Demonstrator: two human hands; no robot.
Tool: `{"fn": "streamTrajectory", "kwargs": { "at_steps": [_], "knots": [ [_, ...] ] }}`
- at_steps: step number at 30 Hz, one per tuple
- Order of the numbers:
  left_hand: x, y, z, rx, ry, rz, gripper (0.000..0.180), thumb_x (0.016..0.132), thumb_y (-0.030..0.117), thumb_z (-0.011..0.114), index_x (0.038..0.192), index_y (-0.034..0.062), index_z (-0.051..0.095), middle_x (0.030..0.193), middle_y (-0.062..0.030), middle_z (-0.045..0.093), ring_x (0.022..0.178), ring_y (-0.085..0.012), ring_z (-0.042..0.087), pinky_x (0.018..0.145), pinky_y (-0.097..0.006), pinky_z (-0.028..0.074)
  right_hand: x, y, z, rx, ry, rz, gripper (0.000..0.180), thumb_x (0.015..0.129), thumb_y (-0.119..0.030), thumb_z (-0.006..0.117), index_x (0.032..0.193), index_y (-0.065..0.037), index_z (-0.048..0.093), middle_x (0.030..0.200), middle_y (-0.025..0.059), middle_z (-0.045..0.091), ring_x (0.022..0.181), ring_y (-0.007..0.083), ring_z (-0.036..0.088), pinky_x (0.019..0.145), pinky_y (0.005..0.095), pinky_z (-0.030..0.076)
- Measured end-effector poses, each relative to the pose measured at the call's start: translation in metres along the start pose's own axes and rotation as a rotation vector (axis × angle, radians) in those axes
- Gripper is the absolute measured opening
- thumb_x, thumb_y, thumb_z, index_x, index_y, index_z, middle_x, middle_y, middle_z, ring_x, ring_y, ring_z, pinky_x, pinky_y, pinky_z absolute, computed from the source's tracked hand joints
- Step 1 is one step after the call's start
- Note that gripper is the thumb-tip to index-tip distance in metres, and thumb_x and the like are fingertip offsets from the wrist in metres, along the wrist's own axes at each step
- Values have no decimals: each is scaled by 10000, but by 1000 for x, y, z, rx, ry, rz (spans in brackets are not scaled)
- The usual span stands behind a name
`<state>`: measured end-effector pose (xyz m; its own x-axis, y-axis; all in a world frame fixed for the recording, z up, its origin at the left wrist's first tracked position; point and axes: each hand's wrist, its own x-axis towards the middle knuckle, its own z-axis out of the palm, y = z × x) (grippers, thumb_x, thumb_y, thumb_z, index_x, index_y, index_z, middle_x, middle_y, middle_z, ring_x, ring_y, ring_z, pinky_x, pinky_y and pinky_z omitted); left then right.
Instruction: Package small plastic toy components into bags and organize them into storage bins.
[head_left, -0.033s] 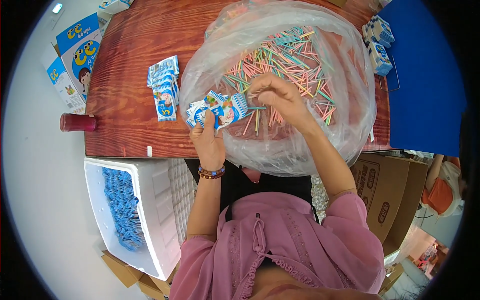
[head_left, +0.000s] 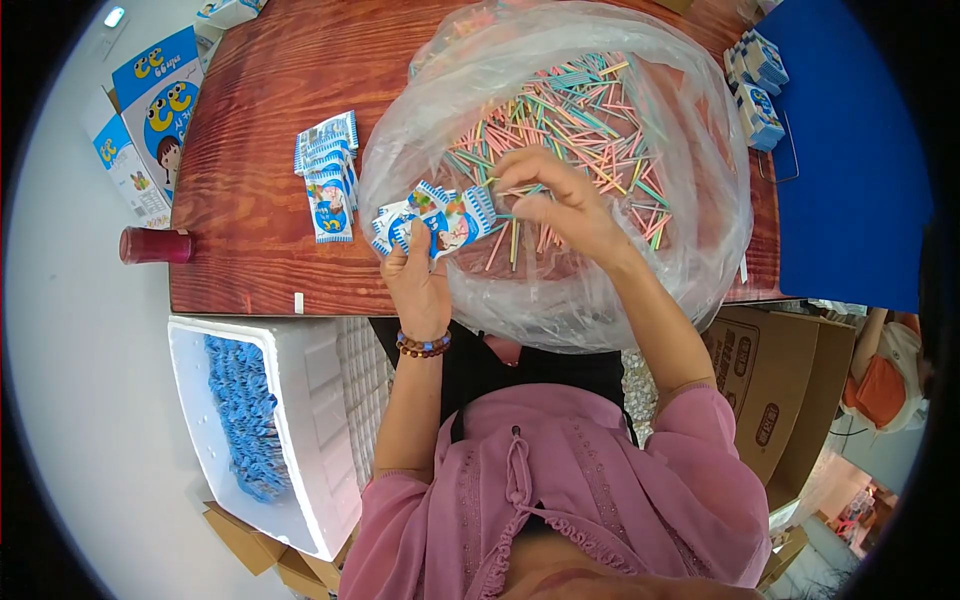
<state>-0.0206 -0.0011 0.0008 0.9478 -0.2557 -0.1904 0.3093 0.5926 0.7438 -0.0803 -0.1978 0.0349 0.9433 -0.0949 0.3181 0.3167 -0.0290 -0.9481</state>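
In my left hand I grip several small blue-and-white sachets, fanned out at the near left rim of a big clear plastic bag. Thin pink, green, blue and yellow sticks lie loose inside that bag. Over them, just right of the sachets, hovers my right hand; its thumb stands apart from its bent fingers, and I see nothing between them. An overlapping row of similar sachets rests on the table left of the bag.
The reddish wooden table carries a red-lidded jar at its left edge and small packs at far right. Below left stands a white foam box of blue-wrapped pieces. A cardboard box sits below right.
The thumb and fingers of my right hand have parted from a more closed shape. My left hand and the sachets stay where they were.
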Motion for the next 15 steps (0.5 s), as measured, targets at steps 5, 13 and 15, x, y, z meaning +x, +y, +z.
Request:
{"fn": "streamTrajectory", "kwargs": {
  "at_steps": [5,13,15],
  "knots": [
    [-4,-1,11,-64,-49,-93,113,962,97,569,1024,50,650,996,-3,662,899,-90,618,771,-300,520,2,-3,17,-437,-138,-163,260,768,-196,743,997,-78,703,1277,90,547,1243,275,432,1039,408,337],
    [-10,-5,13,-34,-85,-138,131,971,182,572,1005,87,656,1015,-2,663,929,-89,621,782,-293,507,-8,0,-6,-38,-212,134,182,825,-179,696,964,-71,738,1245,89,594,1136,232,538,970,371,419],
    [-6,-8,3,-26,-57,-120,131,968,193,579,1002,93,656,1018,-1,670,938,-96,623,794,-296,505,-2,-5,-29,-33,-105,249,203,853,-200,674,989,-58,721,1160,102,629,978,197,622,860,335,490]
  ]
}}
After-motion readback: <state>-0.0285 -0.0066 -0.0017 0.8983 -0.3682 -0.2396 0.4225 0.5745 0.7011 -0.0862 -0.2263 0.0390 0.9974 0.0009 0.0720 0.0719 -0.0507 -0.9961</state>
